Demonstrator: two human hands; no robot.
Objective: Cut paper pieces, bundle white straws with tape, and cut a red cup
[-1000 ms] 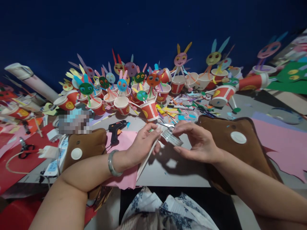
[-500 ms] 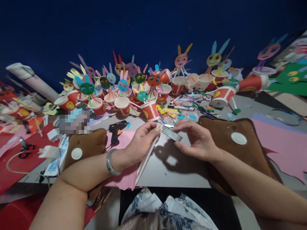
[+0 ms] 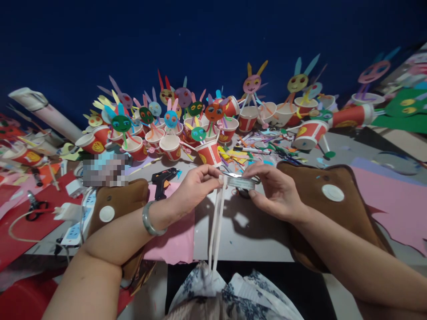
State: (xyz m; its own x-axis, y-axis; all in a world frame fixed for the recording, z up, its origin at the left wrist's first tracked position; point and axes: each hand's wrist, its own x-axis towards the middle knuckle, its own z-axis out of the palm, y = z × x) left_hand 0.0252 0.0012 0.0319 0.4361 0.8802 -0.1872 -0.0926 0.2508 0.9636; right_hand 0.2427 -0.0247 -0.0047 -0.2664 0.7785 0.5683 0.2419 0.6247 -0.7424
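My left hand (image 3: 202, 182) pinches the top ends of white strips (image 3: 217, 222), which hang down past the table's front edge to my lap. My right hand (image 3: 275, 189) holds a roll of clear tape (image 3: 242, 183) edge-on between thumb and fingers. The roll's left side meets the top of the strips, close to my left fingertips. Whether tape sticks to the strips I cannot tell. Just behind the roll lie scissors (image 3: 233, 174), partly hidden by it. A pink sheet (image 3: 175, 235) lies under my left forearm.
A black glue gun (image 3: 162, 181) lies left of my hands. Brown cushions (image 3: 320, 213) flank the work spot. Several red-and-white paper cups (image 3: 170, 147) with paper bunny faces stand behind, among scraps and markers. At the left are a power strip (image 3: 75, 229) and more scissors (image 3: 35, 204).
The white strips have swung from slanting toward the lower left to hanging almost straight down, slightly apart. The tape roll has turned more level in my right hand.
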